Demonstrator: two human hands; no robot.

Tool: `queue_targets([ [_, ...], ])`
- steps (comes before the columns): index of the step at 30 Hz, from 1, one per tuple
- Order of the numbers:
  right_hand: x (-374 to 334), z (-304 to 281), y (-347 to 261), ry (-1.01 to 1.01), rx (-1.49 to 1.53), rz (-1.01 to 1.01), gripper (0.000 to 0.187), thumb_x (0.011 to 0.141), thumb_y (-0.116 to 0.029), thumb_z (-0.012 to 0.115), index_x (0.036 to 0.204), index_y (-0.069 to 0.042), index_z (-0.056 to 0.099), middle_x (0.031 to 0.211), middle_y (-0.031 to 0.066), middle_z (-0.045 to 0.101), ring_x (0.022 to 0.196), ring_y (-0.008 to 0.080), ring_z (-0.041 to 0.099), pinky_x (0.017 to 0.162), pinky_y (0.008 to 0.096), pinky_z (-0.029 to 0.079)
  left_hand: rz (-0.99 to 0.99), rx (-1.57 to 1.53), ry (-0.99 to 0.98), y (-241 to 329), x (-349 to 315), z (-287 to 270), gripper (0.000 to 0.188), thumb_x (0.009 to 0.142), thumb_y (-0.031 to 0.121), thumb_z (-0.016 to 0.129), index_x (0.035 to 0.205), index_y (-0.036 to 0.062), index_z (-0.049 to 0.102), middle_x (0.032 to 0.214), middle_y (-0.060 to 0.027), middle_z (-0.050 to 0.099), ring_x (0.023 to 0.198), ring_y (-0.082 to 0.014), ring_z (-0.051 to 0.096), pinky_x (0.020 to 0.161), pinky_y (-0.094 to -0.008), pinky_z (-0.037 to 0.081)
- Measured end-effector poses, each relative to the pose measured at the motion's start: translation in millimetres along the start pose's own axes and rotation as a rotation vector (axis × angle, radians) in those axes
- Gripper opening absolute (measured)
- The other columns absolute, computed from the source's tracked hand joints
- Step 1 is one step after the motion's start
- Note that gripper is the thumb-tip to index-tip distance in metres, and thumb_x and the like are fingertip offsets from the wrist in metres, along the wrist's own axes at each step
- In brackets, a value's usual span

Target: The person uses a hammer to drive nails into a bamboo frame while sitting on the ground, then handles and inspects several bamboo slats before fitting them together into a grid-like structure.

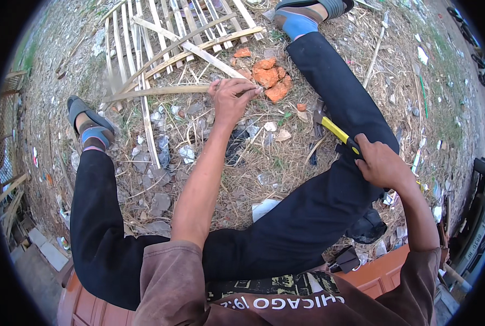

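Note:
My left hand (pixel 230 99) is closed on the near end of a bamboo slat (pixel 172 91), thumb and fingers pinched together. Something tiny shows at the fingertips, too small to make out. Leftward from this hand the slat runs over a panel of crossed bamboo slats (pixel 185 48) lying on the ground. My right hand (pixel 383 163) grips a hammer (pixel 335 130) by its black and yellow handle, beside my right knee. The hammer's head points away from me, low over the ground. Just right of my left fingertips lie broken pieces of orange brick (pixel 278 91).
My legs stretch out on both sides, with sandals (pixel 85 113) on the feet. Dry grass, stones and litter cover the ground (pixel 226 187). Under me is a reddish-brown panelled board (pixel 381 274). A vehicle (pixel 479 228) stands at the right edge, woven lattice (pixel 4 130) at the left.

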State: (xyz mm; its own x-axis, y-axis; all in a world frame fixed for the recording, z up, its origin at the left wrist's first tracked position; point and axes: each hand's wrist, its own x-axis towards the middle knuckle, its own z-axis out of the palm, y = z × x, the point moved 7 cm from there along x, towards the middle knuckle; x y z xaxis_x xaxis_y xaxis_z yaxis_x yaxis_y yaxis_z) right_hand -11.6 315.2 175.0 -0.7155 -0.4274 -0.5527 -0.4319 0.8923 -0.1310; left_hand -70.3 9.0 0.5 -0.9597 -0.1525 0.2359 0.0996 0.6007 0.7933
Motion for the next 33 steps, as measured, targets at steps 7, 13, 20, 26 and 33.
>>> queue_targets([
  [7, -28, 18, -7, -0.261, 1.427, 0.244, 0.038, 0.088, -0.003, 0.071, 0.12, 0.005, 0.052, 0.064, 0.0029, 0.059, 0.044, 0.0105, 0.057, 0.042, 0.0266, 0.047, 0.002, -0.008, 0.014, 4, 0, 1, 0.015, 0.078, 0.035, 0.083, 0.084, 0.0214, 0.081, 0.094, 0.0059, 0.072, 0.099, -0.0109, 0.06, 0.106, -0.039, 0.022],
  [13, 22, 93, -91, 0.042, 1.803, 0.198, 0.005, 0.092, -0.005, 0.052, 0.096, -0.003, 0.054, 0.069, -0.0027, 0.047, 0.059, 0.0066, 0.044, 0.054, 0.024, 0.037, 0.029, -0.007, 0.035, -2, -3, -1, 0.016, 0.076, 0.036, 0.083, 0.084, 0.0217, 0.08, 0.093, 0.0054, 0.073, 0.098, -0.0112, 0.061, 0.106, -0.0415, 0.023],
  [20, 71, 92, -121, 0.525, 0.969, 0.313, 0.029, 0.102, -0.028, 0.057, 0.094, 0.0, 0.054, 0.065, 0.0152, 0.056, 0.057, 0.0305, 0.058, 0.057, 0.0435, 0.043, 0.068, -0.003, 0.072, -1, -2, -3, 0.015, 0.074, 0.031, 0.084, 0.084, 0.0206, 0.079, 0.089, 0.008, 0.07, 0.095, -0.0103, 0.062, 0.104, -0.0398, 0.024],
  [26, 70, 101, -126, 0.483, 0.948, 0.358, 0.034, 0.104, -0.03, 0.054, 0.094, 0.002, 0.054, 0.066, 0.0154, 0.053, 0.058, 0.0296, 0.053, 0.06, 0.0431, 0.043, 0.094, 0.013, 0.079, -4, -2, 0, 0.016, 0.073, 0.029, 0.085, 0.084, 0.0185, 0.079, 0.092, 0.0058, 0.071, 0.096, -0.0133, 0.062, 0.104, -0.0417, 0.026],
  [33, 73, 104, -124, 0.471, 0.873, 0.371, 0.029, 0.105, -0.026, 0.053, 0.098, 0.002, 0.055, 0.065, 0.015, 0.054, 0.057, 0.0289, 0.053, 0.059, 0.043, 0.043, 0.084, 0.0, 0.078, -4, -6, -1, 0.015, 0.072, 0.03, 0.085, 0.081, 0.0193, 0.08, 0.091, 0.0073, 0.072, 0.095, -0.0125, 0.061, 0.104, -0.0416, 0.026],
])
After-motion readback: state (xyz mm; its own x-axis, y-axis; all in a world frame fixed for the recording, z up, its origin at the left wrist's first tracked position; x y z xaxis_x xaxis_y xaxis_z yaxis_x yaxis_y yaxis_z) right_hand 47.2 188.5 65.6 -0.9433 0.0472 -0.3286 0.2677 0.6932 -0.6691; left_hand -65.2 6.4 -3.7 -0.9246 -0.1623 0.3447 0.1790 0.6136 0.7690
